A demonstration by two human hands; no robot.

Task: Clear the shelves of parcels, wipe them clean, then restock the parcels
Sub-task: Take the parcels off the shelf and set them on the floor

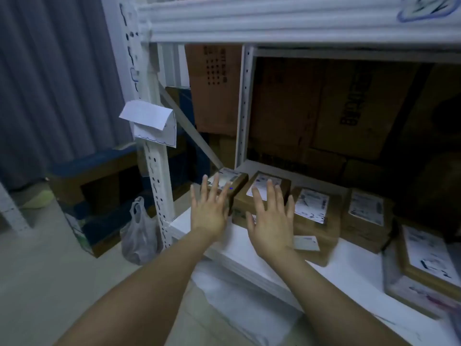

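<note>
Both hands, left hand [208,212] and right hand [270,218], reach open-fingered, gripping nothing, toward labelled cardboard parcels [262,193] on the white shelf [349,278] beside its left post [159,186]. Parcels fill the shelf: whether clearing or restocking, I cannot tell.

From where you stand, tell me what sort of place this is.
Probably a parcel storeroom or small stockroom. White metal shelving holds a row of labelled cardboard parcels, and large cartons are stacked behind it.
</note>
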